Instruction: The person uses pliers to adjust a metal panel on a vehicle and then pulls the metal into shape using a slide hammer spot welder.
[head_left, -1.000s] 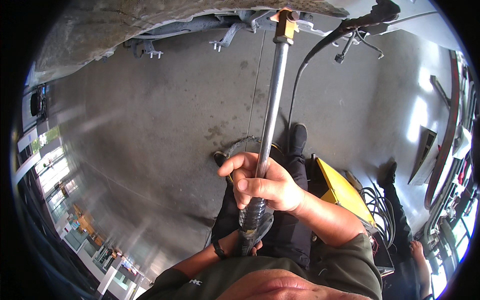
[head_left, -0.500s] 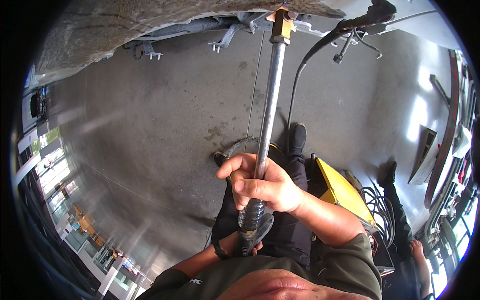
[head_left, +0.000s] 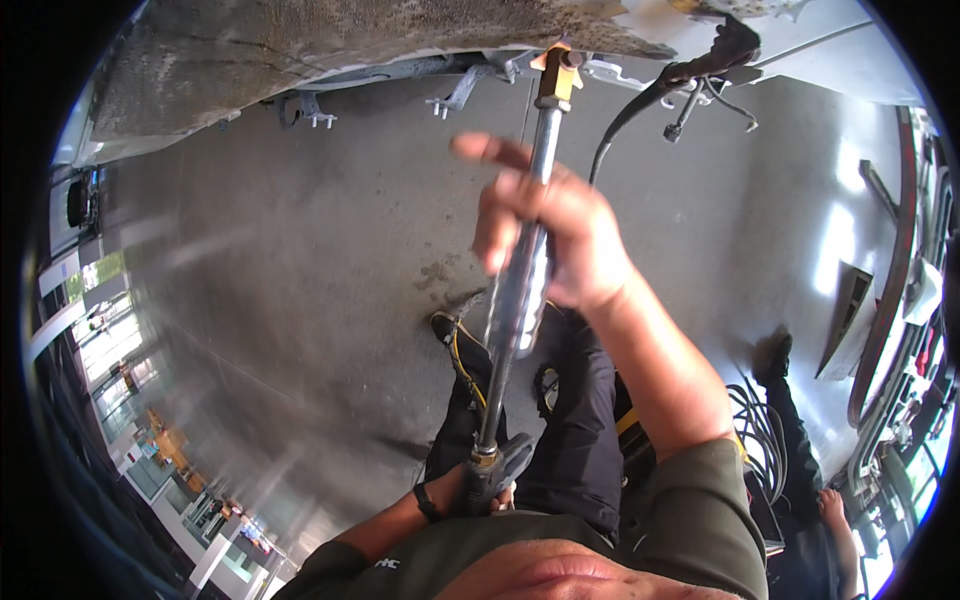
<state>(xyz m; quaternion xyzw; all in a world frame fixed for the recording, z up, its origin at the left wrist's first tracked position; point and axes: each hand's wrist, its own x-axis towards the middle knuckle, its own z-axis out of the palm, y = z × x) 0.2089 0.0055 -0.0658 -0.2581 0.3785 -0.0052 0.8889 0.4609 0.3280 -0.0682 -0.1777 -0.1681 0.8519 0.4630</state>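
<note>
A long metal slide hammer rod runs up to a brass fitting against the edge of the weathered panel above me. My right hand, blurred, wraps loosely round the chrome sliding weight, index finger raised. My left hand is closed round the dark handle at the rod's lower end, partly hidden by it. A dark cable bundle hangs from the panel right of the fitting.
My legs stand on the concrete floor. To the right are coiled hoses, a partly hidden yellow case and a wedge-shaped metal piece. Another person's hand and dark-clad leg show at lower right.
My right hand and the sliding weight have moved sharply up the rod, away from my left hand, baring the lower rod. The rod's top and panel edge sit slightly lower in view.
</note>
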